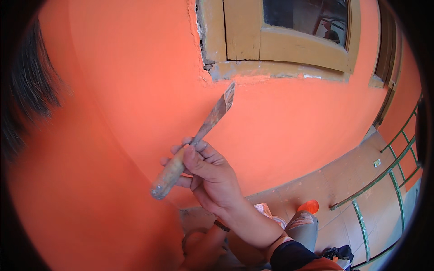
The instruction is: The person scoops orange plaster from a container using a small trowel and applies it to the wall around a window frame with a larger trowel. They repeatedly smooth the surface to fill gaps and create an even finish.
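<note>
My right hand [212, 174] is raised in front of the orange wall [149, 81], closed round the pale, worn handle of a putty knife [218, 110]. The thumb presses along the handle near the blade. Its stained metal blade tilts up and to the right, with the tip appearing just under the lower left corner of the window frame [280, 68]. My left forearm [203, 246], with a dark bracelet [221, 225] at the wrist, is low in view. The left hand itself is hidden behind my right forearm. Partly covered there is a white-rimmed container [279, 221].
Chipped plaster edges the tan window frame. At right, a green metal railing [375, 180] borders the tiled floor [325, 185]. A grey trouser leg [304, 228], an orange object [308, 207] and a dark bag-like bundle [337, 254] are below. Dark hair [29, 86] hangs at far left.
</note>
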{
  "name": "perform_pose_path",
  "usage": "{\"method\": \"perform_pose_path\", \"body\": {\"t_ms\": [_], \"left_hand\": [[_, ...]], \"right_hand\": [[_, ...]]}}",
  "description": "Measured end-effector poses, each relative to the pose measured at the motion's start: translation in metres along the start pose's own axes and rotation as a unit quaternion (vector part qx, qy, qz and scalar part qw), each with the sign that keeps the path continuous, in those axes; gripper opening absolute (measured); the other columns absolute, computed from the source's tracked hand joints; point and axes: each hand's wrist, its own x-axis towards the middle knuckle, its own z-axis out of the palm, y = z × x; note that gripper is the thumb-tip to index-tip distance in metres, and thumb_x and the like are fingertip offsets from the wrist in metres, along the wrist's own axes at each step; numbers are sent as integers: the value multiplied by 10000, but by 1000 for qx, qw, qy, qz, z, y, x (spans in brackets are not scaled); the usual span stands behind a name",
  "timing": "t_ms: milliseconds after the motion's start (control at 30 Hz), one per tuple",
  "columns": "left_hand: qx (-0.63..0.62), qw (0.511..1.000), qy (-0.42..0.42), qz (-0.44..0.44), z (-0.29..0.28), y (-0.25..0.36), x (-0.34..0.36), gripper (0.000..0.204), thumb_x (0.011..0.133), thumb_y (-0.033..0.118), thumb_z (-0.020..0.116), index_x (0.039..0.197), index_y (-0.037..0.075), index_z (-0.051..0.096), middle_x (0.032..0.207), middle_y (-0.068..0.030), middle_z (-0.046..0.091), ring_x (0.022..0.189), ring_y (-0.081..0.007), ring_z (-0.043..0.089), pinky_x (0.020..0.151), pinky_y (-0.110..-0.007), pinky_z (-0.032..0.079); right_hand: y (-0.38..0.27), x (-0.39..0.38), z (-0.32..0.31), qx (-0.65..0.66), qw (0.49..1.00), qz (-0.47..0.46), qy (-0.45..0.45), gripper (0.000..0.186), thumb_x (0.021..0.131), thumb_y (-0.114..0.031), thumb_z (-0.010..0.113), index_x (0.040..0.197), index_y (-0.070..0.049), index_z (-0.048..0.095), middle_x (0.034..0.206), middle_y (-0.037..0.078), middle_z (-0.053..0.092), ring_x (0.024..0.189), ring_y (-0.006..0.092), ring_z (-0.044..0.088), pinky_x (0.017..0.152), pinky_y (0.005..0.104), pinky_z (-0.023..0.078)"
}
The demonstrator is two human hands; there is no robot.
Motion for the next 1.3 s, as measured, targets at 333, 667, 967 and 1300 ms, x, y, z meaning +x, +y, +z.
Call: {"method": "perform_pose_path", "body": {"t_ms": [333,667,967,1300], "left_hand": [[-18,1000,23,-10,2,-8,-10,402,624,349,878,910,98,748,927,-124,731,942,-268,701,790,-402,548],[-24,999,25,-10,2,-12,-12,392,622,342,878,897,96,744,917,-124,728,929,-273,698,786,-405,545],[-27,999,26,-9,3,-15,-13,384,621,336,878,885,94,740,909,-124,726,918,-278,695,782,-409,542],[-34,999,37,-17,8,-17,-17,374,619,329,877,872,92,735,899,-125,723,905,-283,693,777,-413,540]], "right_hand": [[21,56,65,3,996,-82,40,317,956,-291,674,1065,-54,493,993,91,649,964,213,680,825,399,599],[34,77,66,4,990,-128,56,330,950,-236,689,1064,-37,451,970,90,605,915,177,640,814,387,579],[36,91,65,4,992,-116,53,346,968,-242,663,1108,-12,445,998,98,581,910,185,633,804,397,575],[42,97,73,61,993,-96,14,340,984,-233,636,1107,1,423,983,100,576,895,185,627,811,408,576]]}}
